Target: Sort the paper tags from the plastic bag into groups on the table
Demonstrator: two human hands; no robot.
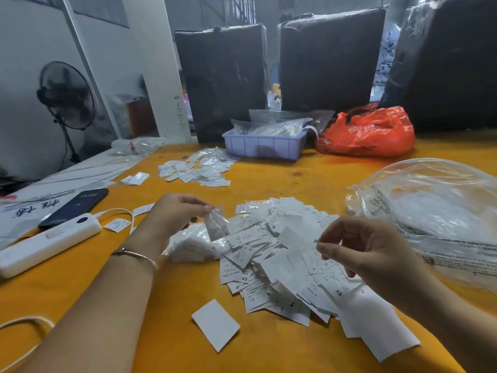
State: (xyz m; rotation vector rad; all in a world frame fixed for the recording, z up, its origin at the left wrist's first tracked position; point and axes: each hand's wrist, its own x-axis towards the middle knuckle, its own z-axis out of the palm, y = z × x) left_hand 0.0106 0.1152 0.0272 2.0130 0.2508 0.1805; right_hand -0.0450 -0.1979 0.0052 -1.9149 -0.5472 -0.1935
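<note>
A loose heap of white paper tags [282, 254] printed with sizes lies on the orange table [269, 179] in front of me. My left hand [174, 214] pinches a small clear plastic sleeve [216, 223] with tags inside, held just above the heap's left side. My right hand [371, 254] hovers over the heap's right side, its thumb and forefinger pinched close on what looks like a thin scrap. A single blank tag [215, 324] lies apart nearer to me. A second pile of tags [199, 169] sits farther back. A big clear plastic bag [430, 211] lies at the right.
A dark phone [75, 205] and a white power bank [48, 243] with its cable lie at the left. At the back stand a lilac tray [265, 146] with bagged items, a red plastic bag [368, 133] and black wrapped bales [328, 60]. A fan [66, 95] stands beyond the table's left edge.
</note>
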